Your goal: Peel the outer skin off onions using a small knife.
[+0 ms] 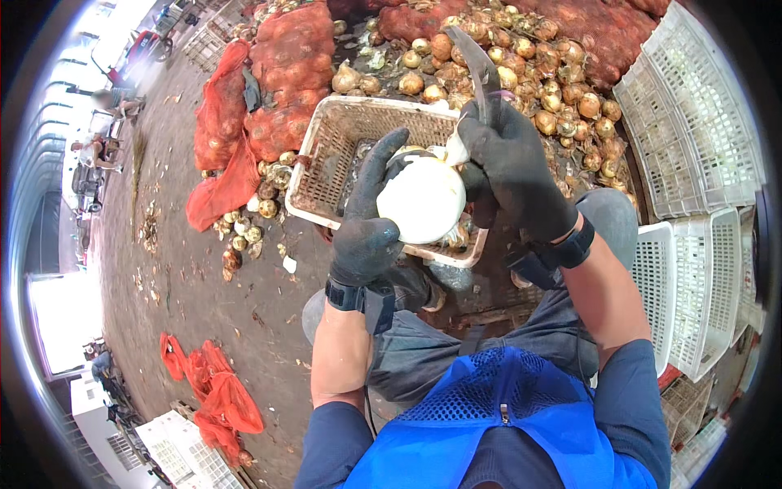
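My left hand [372, 214], in a dark work glove, grips a peeled white onion [421, 200] from its left side. My gloved right hand [510, 165] is closed around a knife, whose curved blade [473, 58] points up and away from me. A loose flap of onion layer [456, 147] hangs between the right fingers and the onion. Below both hands stands a dirty white plastic crate [317, 153] with slotted walls. Some onions and scraps show inside it, though my hands and the onion hide part of its interior.
Unpeeled onions [550, 91] lie heaped beyond the crate. Full red mesh sacks [290, 73] stand at the far left, with spilled onions [241, 229] beside them. White plastic crates [690, 122] are stacked on the right. An empty red mesh sack [220, 391] lies on the floor at left.
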The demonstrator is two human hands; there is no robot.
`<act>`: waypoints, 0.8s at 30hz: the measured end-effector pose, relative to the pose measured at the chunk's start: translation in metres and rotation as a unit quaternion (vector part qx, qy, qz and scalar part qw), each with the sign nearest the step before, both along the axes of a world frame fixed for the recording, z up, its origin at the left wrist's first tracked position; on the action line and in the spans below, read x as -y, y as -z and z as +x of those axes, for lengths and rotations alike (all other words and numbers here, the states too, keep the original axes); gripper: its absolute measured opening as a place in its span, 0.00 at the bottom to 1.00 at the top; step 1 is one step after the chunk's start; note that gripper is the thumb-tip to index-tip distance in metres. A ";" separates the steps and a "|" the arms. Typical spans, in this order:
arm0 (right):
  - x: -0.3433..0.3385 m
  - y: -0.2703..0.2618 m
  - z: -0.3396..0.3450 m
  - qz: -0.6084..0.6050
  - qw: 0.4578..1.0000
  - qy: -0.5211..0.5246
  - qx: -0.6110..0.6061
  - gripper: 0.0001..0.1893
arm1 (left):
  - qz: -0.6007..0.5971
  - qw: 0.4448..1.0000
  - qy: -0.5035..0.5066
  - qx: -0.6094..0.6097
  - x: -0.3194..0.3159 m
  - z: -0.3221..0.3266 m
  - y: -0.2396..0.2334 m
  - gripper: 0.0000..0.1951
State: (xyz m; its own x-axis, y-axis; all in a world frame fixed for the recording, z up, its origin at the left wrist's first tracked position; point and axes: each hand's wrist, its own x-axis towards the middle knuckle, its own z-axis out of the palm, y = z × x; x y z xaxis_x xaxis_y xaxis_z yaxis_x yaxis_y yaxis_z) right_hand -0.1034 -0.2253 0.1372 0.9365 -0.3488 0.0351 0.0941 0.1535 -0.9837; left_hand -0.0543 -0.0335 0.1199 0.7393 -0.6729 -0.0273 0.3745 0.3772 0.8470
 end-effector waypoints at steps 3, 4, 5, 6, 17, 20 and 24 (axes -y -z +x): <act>0.007 -0.008 -0.002 0.089 0.992 -0.050 -0.070 0.09 | -0.014 1.000 -0.006 -0.011 0.000 0.002 0.000 0.64; 0.007 -0.012 -0.003 0.101 0.989 -0.070 -0.078 0.10 | -0.013 1.000 -0.006 -0.011 -0.001 0.004 0.000 0.64; 0.008 -0.016 -0.004 0.113 0.986 -0.090 -0.087 0.11 | -0.014 1.000 0.005 -0.013 -0.002 0.005 -0.001 0.64; 0.007 -0.019 -0.005 0.113 0.986 -0.090 -0.087 0.11 | -0.015 1.000 0.017 -0.014 -0.003 0.007 -0.001 0.64; 0.014 -0.023 -0.002 0.080 0.986 -0.104 -0.100 0.10 | 0.063 0.991 0.009 0.115 -0.013 0.014 0.011 0.64; 0.011 -0.026 -0.001 0.105 0.985 -0.109 -0.079 0.09 | 0.066 0.989 0.016 0.132 -0.015 0.018 0.014 0.63; 0.009 -0.045 -0.003 0.123 0.980 -0.126 -0.087 0.08 | 0.132 0.974 -0.005 0.186 -0.012 0.017 0.012 0.58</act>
